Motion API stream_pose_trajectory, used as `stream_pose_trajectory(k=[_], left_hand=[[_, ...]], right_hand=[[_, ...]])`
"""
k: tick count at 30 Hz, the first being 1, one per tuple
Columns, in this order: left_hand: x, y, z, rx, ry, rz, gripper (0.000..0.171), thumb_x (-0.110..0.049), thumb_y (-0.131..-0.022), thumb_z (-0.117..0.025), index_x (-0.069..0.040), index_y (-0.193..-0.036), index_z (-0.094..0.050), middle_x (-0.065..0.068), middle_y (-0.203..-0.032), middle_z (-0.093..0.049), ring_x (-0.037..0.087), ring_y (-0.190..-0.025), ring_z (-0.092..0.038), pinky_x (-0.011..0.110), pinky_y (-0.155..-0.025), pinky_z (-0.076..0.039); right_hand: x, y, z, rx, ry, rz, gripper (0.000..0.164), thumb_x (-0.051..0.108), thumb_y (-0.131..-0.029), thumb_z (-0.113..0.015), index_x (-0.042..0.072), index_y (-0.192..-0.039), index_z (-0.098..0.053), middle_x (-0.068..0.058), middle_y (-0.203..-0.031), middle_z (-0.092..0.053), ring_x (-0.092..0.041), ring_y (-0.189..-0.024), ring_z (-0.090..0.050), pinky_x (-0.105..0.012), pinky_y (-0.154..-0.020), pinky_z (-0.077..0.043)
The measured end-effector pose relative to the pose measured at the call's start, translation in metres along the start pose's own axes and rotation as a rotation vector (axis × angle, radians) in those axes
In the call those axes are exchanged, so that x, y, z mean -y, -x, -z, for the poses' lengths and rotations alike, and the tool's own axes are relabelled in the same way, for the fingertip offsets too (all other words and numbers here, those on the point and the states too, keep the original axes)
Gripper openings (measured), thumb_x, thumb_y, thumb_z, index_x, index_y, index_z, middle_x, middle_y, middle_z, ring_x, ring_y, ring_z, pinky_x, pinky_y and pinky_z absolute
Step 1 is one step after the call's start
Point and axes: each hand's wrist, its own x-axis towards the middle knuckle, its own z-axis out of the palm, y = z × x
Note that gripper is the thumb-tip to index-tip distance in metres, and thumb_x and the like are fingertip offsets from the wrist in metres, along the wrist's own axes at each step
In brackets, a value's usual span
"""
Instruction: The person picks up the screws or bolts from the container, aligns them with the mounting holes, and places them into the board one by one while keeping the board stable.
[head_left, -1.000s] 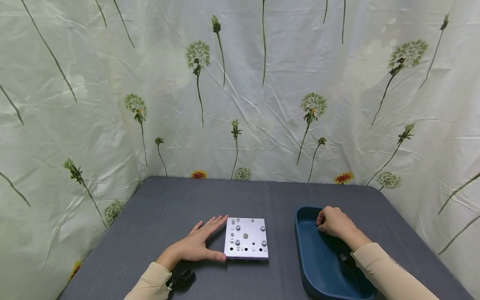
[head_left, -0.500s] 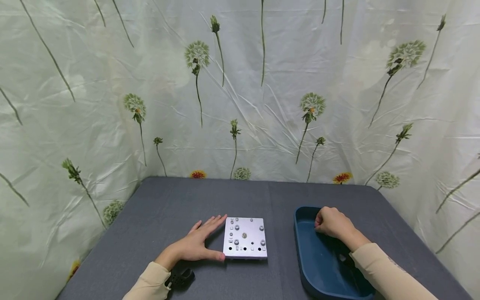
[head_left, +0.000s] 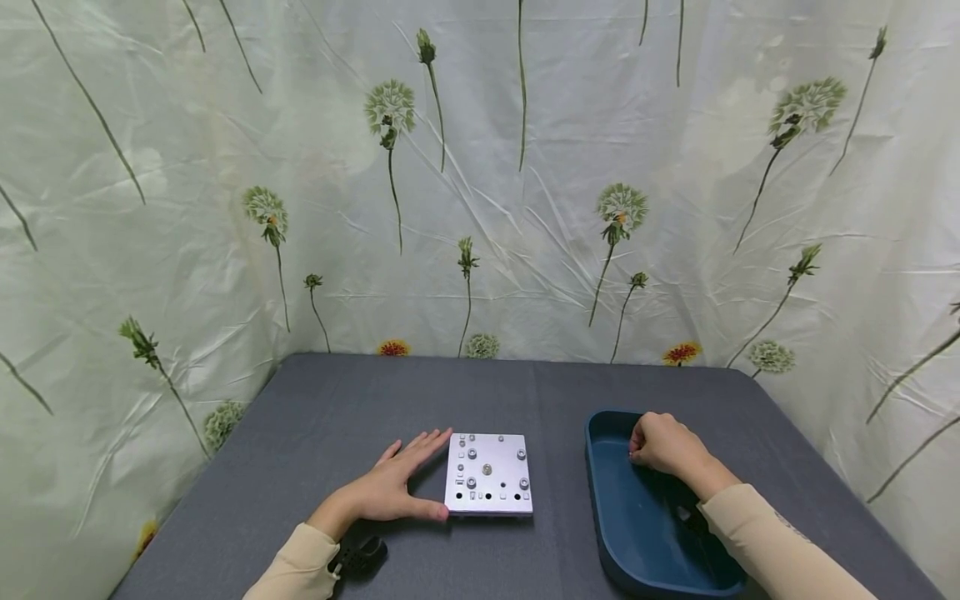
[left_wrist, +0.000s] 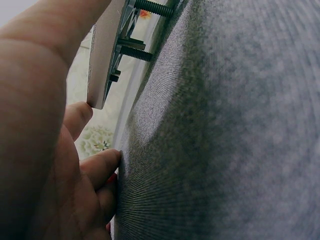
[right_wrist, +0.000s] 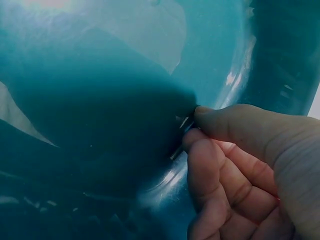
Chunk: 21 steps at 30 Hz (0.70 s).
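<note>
A square silver metal plate (head_left: 501,460) with holes and several small bolts and fittings stands on the table. My left hand (head_left: 390,490) lies spread at its left side, the thumb at the near corner and a fingertip at the far corner. Threaded bolts (left_wrist: 135,53) stick out under the plate in the left wrist view. Inside a blue tray (head_left: 637,542), my right hand (head_left: 669,448) is at the far end with curled fingers. Thumb and index finger pinch a small dark threaded screw (right_wrist: 186,123) near the tray's rounded corner; its head is hidden.
A dark grey cloth covers the table (head_left: 405,396). Behind it hangs a pale curtain (head_left: 525,250) with a dandelion print. The tray's raised rim stands to the right of the plate, with a strip of cloth between them.
The head view has shifted very slightly, so everything sits a little further left. Both hands keep their places at the plate and in the tray.
</note>
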Motion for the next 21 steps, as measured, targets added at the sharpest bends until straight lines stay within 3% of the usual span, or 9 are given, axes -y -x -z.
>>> stream_pose_trajectory(k=[7,21], left_hand=[[0.0015,-0.0002,-0.0010,-0.021,0.020,-0.007,0.117,-0.066,-0.082,-0.085,-0.025,-0.173,-0.024,0.011,-0.179,-0.027,0.045,-0.167,-0.018,0.079,-0.126,-0.001],[-0.0029,0.0015,0.0014,-0.013,0.012,-0.011,0.118,-0.062,-0.083,-0.087,-0.021,-0.174,-0.023,0.013,-0.179,-0.026,0.047,-0.166,-0.018,0.081,-0.125,-0.003]], right_hand=[[0.0000,-0.0008,-0.0017,0.002,0.001,0.002,0.020,0.008,-0.091,-0.081,0.013,-0.075,-0.072,0.001,-0.073,-0.066,-0.015,-0.065,-0.057,-0.034,-0.061,-0.048],[0.0006,-0.0042,-0.0015,0.005,-0.021,0.023,0.021,0.009,-0.090,-0.083,0.013,-0.073,-0.072,0.001,-0.071,-0.065,-0.015,-0.063,-0.057,-0.033,-0.060,-0.048]])
